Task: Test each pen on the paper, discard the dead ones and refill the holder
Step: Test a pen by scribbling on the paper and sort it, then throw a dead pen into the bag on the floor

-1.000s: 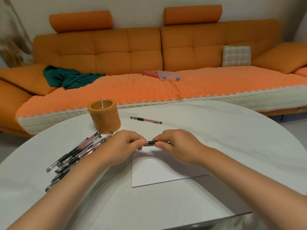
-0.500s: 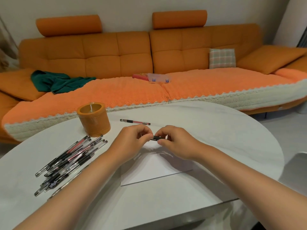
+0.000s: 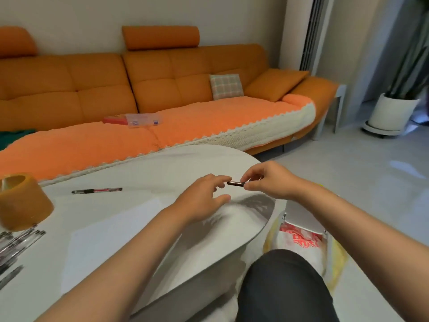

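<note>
- The right grip (image 3: 271, 180) is pinching the pen (image 3: 235, 183) between thumb and fingertips, holding it in the air over the right end of the bench (image 3: 162, 173).
- Only a short dark stretch of the pen is showing. The rest is hiding inside the right fingers, so whether it is capped cannot be told.
- The pen's long axis is running nearly level, left to right across the view, with its free end pointing toward the left grip (image 3: 199, 201).
- The left grip is holding nothing, with its fingers spread and loosely curved. Its forefinger tip is reaching the pen's free end, but contact cannot be confirmed.
- A bag with red print (image 3: 299, 238) is sitting below the bench's right edge, underneath and to the near side of the pen. It is lying nearer the right grip than the left.
- Judgement: if this pen is a dead one, the discard is falling to the right grip, and the path is leading down past the bench edge.
- The holder (image 3: 23, 201) is standing at the far left, well apart from both grips, with the pile of pens (image 3: 18, 240) just beside it.
- The paper (image 3: 111, 228) is lying flat between the pile and the grips, and a lone pen (image 3: 96, 190) is lying beyond it.
- Judgement: any return toward the paper or holder is favouring the left grip, which is standing nearer to both.
</note>
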`<state>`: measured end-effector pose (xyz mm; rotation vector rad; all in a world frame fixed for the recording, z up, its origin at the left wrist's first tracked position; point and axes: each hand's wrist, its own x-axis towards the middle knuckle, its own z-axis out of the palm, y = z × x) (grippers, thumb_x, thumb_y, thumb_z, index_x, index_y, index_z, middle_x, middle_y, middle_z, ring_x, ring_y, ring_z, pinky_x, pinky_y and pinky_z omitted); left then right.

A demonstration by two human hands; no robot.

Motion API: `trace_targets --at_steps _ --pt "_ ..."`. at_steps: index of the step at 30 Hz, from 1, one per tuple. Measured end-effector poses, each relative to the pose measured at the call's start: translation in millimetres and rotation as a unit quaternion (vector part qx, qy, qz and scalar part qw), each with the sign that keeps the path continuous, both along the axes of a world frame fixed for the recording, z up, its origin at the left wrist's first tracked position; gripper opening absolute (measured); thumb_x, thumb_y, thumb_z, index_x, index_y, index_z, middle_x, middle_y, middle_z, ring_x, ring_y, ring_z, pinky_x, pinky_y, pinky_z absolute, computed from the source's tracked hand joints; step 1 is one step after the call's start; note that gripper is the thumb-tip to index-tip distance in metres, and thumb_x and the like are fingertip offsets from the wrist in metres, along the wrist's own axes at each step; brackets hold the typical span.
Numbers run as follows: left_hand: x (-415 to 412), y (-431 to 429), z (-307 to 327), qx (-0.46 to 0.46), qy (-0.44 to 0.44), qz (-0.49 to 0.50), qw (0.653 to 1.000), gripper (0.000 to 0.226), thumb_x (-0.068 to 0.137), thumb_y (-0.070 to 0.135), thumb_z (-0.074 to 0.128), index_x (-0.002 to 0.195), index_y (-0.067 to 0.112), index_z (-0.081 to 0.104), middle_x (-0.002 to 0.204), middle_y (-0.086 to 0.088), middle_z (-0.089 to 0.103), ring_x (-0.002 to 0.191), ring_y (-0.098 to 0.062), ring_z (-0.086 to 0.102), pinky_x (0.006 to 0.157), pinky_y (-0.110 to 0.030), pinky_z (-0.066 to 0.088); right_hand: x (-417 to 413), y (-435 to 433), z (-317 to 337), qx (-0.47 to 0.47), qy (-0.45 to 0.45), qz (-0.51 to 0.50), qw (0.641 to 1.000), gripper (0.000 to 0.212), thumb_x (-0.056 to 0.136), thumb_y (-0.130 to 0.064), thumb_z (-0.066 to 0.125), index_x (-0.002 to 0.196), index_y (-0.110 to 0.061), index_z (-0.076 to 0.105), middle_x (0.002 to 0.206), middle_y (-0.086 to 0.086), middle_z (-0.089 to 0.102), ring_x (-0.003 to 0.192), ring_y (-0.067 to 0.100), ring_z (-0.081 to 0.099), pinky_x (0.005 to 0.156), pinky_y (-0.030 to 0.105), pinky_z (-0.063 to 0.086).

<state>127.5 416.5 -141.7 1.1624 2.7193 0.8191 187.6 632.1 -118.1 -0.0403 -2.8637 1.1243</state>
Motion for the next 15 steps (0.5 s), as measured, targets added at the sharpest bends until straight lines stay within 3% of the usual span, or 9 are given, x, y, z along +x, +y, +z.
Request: trace_targets --at_steps 3,6,12,15 --pt "-1.4 38.2 -17.3 -0.041 -0.015 -0.001 0.999 0.053 0.094 0.043 0.059 0.144 0.034 0.043 0.130 0.008 0.055 0.118 -0.013 0.051 0.103 -0.034 0.043 23.5 50.5 -26.5 0.010 -0.054 -0.045 0.997 0.014 0.084 -0.021 0.076 0.094 -0.030 0.073 0.074 -0.013 0.068 0.065 0.002 0.060 0.066 0.021 0.045" --pt "-3.4 63.2 -31.3 -0.097 0.028 -0.004 0.995 0.048 0.093 0.048 0.055 0.138 0.033 0.051 0.132 0.005 0.051 0.124 -0.017 0.046 0.104 -0.034 0.041 44.4 85.0 -61.0 0.031 -0.111 -0.073 0.991 0.018 0.085 -0.019 0.076 0.100 -0.028 0.071 0.080 -0.007 0.069 0.074 0.011 0.064 0.074 0.028 0.053" --pt "0.8 81.9 -47.5 -0.099 0.106 0.017 0.989 0.041 0.094 0.054 0.047 0.129 0.035 0.055 0.129 0.004 0.050 0.122 -0.017 0.041 0.100 -0.036 0.039 57.5 114.5 -119.2 0.097 -0.192 -0.115 0.970 0.012 0.081 -0.021 0.078 0.081 -0.017 0.067 0.076 0.000 0.062 0.072 0.017 0.055 0.065 0.029 0.044" --pt "2.1 84.2 -48.7 -0.096 0.116 0.022 0.988 0.040 0.095 0.053 0.046 0.129 0.034 0.055 0.129 0.003 0.050 0.121 -0.018 0.041 0.099 -0.036 0.040 54.8 113.4 -144.1 0.140 -0.229 -0.132 0.954 0.021 0.080 -0.021 0.075 0.096 -0.008 0.071 0.091 0.009 0.071 0.076 0.021 0.060 0.064 0.029 0.046"
